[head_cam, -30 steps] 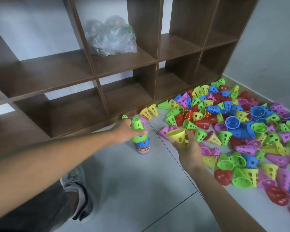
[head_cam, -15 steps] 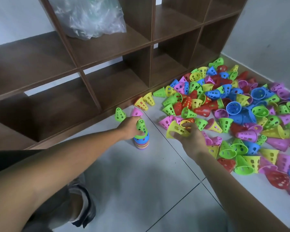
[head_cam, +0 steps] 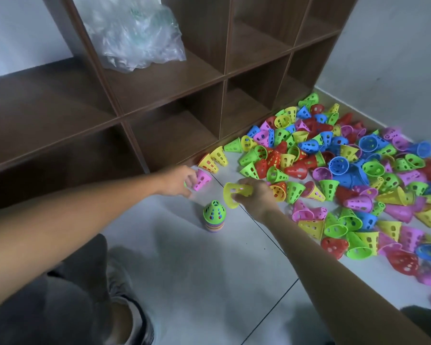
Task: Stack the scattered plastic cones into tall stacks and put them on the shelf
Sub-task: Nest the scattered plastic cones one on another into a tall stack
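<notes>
A short stack of cones (head_cam: pixel 214 215), green on top, stands on the grey floor between my arms. My left hand (head_cam: pixel 178 180) reaches past it and its fingers close on a pink cone (head_cam: pixel 202 179) lying by the shelf base; a bit of green shows under the hand. My right hand (head_cam: pixel 254 195) holds a yellow cone (head_cam: pixel 232 195) with its open mouth facing me, just right of the stack. A large pile of scattered cones (head_cam: pixel 346 170) in green, yellow, red, blue and pink covers the floor to the right.
A dark wooden cube shelf (head_cam: pixel 174 95) runs along the wall behind. A crumpled clear plastic bag (head_cam: pixel 135 38) fills one upper compartment. A grey wall (head_cam: pixel 396 58) bounds the pile at right. My knee and shoe (head_cam: pixel 120 295) are at lower left.
My left hand let go of the stack and moved up to the pink cone by the shelf. My right hand brought the yellow cone left, closer to the stack.
</notes>
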{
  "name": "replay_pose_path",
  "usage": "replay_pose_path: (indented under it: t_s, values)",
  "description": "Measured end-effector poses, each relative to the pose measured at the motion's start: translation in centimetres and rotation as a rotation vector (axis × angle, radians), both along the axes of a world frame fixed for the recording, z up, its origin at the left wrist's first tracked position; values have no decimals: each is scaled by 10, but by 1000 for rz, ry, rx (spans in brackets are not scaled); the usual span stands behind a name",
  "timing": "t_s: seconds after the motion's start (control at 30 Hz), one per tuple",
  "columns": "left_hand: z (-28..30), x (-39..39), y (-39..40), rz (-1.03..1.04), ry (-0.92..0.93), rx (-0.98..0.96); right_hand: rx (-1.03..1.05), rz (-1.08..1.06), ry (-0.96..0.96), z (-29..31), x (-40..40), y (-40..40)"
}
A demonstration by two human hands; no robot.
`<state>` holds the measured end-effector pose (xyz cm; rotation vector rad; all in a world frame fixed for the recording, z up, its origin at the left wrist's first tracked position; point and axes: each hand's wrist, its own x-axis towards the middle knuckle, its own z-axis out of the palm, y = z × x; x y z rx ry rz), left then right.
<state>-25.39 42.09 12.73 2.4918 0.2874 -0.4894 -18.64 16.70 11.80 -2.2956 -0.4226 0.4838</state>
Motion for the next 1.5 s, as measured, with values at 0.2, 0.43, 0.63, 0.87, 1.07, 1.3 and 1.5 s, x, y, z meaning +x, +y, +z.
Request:
replay_pose_path:
  t_s: [0.2, 0.43, 0.63, 0.87, 1.07, 1.3, 1.5]
  values:
    - [24, -42, 29, -26, 55, 89, -205, 158, -106, -5, -29, 46]
    - [43, -29, 20, -22, 10, 91, -237, 243, -127, -28, -34, 54]
    - [25, -54, 11, 76, 13, 118, -186, 225, -48, -32, -6, 33]
    - [-5, -74, 13, 156, -32, 169, -140, -12, 74, -69, 25, 11]
    - [-49, -55, 35, 128, -53, 160, -215, -163, -3, -105, 48, 4]
    - [-80, 13, 48, 228, -164, 185, -249, -172, -99, -134, 75, 5]
    - [-115, 59, 49, 215, -158, 177, -287, -127, -57, -151, 96, 17]
